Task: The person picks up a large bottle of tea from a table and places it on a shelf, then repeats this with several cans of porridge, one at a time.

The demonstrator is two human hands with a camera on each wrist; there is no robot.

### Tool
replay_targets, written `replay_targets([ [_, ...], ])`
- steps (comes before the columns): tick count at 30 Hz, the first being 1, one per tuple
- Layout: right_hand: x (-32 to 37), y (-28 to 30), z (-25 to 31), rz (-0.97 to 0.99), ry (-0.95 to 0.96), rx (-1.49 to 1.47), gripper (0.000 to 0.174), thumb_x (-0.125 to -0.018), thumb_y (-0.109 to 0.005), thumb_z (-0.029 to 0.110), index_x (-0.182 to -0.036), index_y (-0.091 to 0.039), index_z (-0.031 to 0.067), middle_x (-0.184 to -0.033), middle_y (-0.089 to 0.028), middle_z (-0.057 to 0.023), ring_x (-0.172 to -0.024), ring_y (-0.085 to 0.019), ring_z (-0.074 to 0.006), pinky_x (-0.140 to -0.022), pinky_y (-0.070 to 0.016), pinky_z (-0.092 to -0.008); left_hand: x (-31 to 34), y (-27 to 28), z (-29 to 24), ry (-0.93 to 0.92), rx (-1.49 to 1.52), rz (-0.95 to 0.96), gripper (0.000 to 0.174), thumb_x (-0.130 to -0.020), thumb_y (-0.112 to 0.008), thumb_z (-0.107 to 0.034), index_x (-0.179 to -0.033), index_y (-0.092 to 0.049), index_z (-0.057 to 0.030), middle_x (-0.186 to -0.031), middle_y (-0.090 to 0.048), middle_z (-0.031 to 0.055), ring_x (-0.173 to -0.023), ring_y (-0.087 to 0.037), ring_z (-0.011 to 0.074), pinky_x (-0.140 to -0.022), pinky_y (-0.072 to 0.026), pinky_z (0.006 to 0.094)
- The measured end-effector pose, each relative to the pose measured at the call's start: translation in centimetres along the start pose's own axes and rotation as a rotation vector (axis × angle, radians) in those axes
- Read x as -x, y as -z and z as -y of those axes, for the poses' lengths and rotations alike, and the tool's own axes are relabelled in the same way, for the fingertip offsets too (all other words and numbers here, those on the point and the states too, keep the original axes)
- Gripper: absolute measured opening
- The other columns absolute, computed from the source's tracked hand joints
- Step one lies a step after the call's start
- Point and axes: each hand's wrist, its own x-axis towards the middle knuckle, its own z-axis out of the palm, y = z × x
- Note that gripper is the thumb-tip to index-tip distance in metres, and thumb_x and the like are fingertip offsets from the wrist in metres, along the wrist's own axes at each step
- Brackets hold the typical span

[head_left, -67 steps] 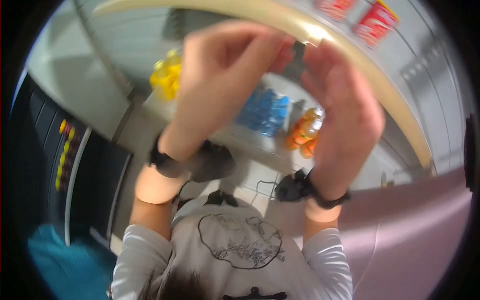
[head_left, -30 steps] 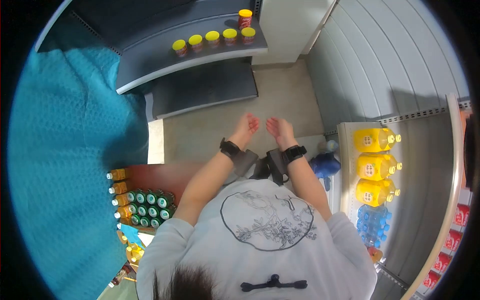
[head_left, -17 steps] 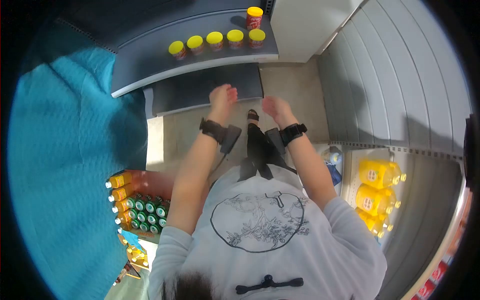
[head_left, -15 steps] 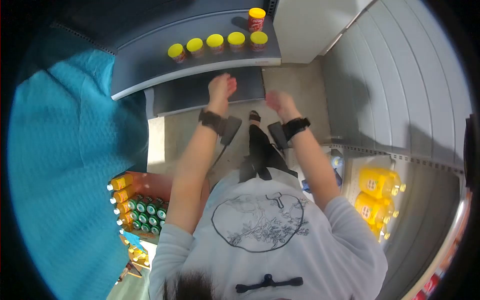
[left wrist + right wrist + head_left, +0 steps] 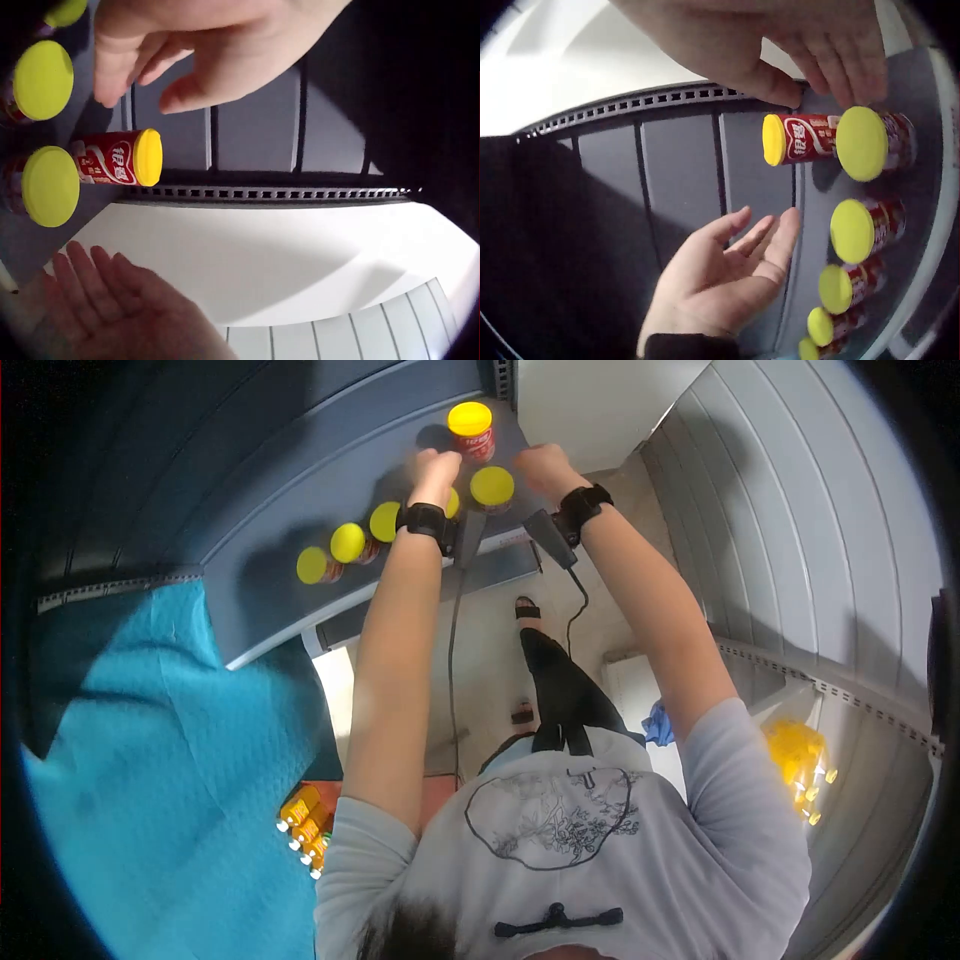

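- Red canister with a yellow lid stands upright on the dark shelf, just behind the right-hand end of a row of five yellow-lidded canisters.
- Left hand: open, fingers loosely bent, nothing in it; on one side of the red canister.
- Right hand: open too, fingers relaxed and spread a little in the left wrist view, empty; on the other side. No contact seen from either.
- Handling, my guess: rigid wall, filled, so fairly weighty for its size; smooth printed side, may slip in dry fingers. Not very fragile, though a hard squeeze or knock could dent it.
- Best hold: round the middle of the body, below the rim, palms opposed or one hand wrapped. Lid looks pressed on; lifting by it seems risky.
- Neighbours close by; a low sweep could topple one.
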Motion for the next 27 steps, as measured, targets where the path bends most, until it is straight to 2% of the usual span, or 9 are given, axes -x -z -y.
replay_targets([
  [1, 0.0, 0.5, 2.3, -0.046, -0.194, -0.157, 0.038, -0.07, -0.064, 0.021, -0.099, -0.056, -0.0026, -0.081, -0.058, -0.0085, -0.065, -0.056, -0.0169, -0.056, -0.0451, -0.028, -1.1, -0.1, 0.3, -0.026, -0.149, 0.006, 0.029, -0.072, -0.062, -0.015, -0.094, -0.049, -0.0004, -0.075, -0.055, 0.0064, -0.067, -0.052, 0.0153, -0.059, -0.0417, 0.0282],
  [3, -1.6, 0.6, 3.1, -0.033, -0.067, 0.067, 0.048, -0.069, -0.067, 0.025, -0.105, -0.053, -0.0031, -0.092, -0.059, -0.0127, -0.079, -0.057, -0.0213, -0.066, -0.046, -0.0295, -2.0, -0.4, 0.3, -0.048, -0.281, 0.046, 0.029, -0.071, -0.063, -0.015, -0.091, -0.05, 0.0025, -0.073, -0.055, 0.0073, -0.065, -0.05, 0.0161, -0.057, -0.0399, 0.0307],
  [5, -3.9, 0.5, 2.6, 0.016, -0.02, 0.243, 0.069, -0.063, -0.071, 0.036, -0.114, -0.047, -0.004, -0.11, -0.053, -0.0197, -0.103, -0.052, -0.028, -0.084, -0.0421, -0.0314, -1.8, -0.5, -0.2, 0.049, -0.115, 0.129, 0.051, -0.069, -0.064, -0.013, -0.108, -0.041, 0.0095, -0.104, -0.048, 0.0192, -0.096, -0.046, 0.0249, -0.077, -0.0384, 0.0335],
  [6, -4.6, 0.3, 2.4, 0.012, -0.015, 0.245, 0.072, -0.062, -0.071, 0.037, -0.115, -0.046, -0.0043, -0.11, -0.053, -0.0203, -0.103, -0.052, -0.0286, -0.085, -0.0422, -0.0318, -2.0, -0.9, -0.6, 0.094, -0.029, 0.171, 0.062, -0.068, -0.065, -0.012, -0.117, -0.037, 0.0129, -0.119, -0.044, 0.0251, -0.112, -0.044, 0.0293, -0.087, -0.0377, 0.0348],
  [11, -4.8, -0.5, 2.6, 0.062, 0.078, 0.209, 0.067, -0.061, -0.07, 0.037, -0.114, -0.047, 0.0028, -0.104, -0.057, -0.0183, -0.097, -0.054, -0.0299, -0.081, -0.0432, -0.0351, -4.6, -1.7, 1.1, 0.112, 0.076, 0.331, 0.076, -0.07, -0.067, -0.016, -0.128, -0.024, 0.0074, -0.13, -0.032, 0.0229, -0.119, -0.036, 0.0286, -0.094, -0.0312, 0.035],
  [14, -3.8, -0.2, 3.9, 0.071, 0.182, 0.094, 0.054, -0.066, -0.069, 0.031, -0.111, -0.05, 0.0068, -0.098, -0.06, -0.0155, -0.092, -0.056, -0.0291, -0.079, -0.0432, -0.0355, -3.2, -1.6, -0.6, 0.053, 0.071, 0.346, 0.063, -0.07, -0.068, -0.015, -0.121, -0.036, 0.0057, -0.117, -0.049, 0.0165, -0.109, -0.046, 0.0252, -0.09, -0.0348, 0.0333],
  [16, -3.5, 0.1, 4.4, 0.069, 0.179, 0.058, 0.05, -0.067, -0.068, 0.027, -0.11, -0.05, 0.0064, -0.098, -0.06, -0.0157, -0.092, -0.056, -0.0292, -0.078, -0.0433, -0.0357, -4.1, -1.8, -0.2, -0.019, 0.0, 0.329, 0.047, -0.067, -0.072, -0.017, -0.103, -0.052, 0.0041, -0.102, -0.058, 0.0127, -0.097, -0.054, 0.0196, -0.083, -0.0399, 0.0306],
  [21, -3.1, 0.9, 5.0, 0.062, 0.2, 0.116, 0.046, -0.068, -0.068, 0.023, -0.109, -0.052, 0.0054, -0.097, -0.06, -0.0144, -0.091, -0.057, -0.0271, -0.078, -0.0435, -0.0352, -4.5, -2.1, -0.1, -0.166, -0.174, 0.234, 0.048, -0.066, -0.073, -0.017, -0.103, -0.052, 0.005, -0.102, -0.059, 0.0131, -0.093, -0.056, 0.0189, -0.08, -0.0427, 0.0314],
  [27, 2.9, 2.4, 7.7, -0.081, 0.357, -0.323, 0.045, -0.07, -0.067, 0.018, -0.111, -0.052, 0.0053, -0.095, -0.061, -0.0118, -0.087, -0.058, -0.0182, -0.076, -0.0445, -0.0307, 4.8, 1.1, -6.9, -0.313, 0.173, 0.289, 0.036, -0.072, -0.066, -0.01, -0.104, -0.051, 0.0009, -0.101, -0.058, 0.0086, -0.091, -0.052, 0.0133, -0.08, -0.0407, 0.0273],
])
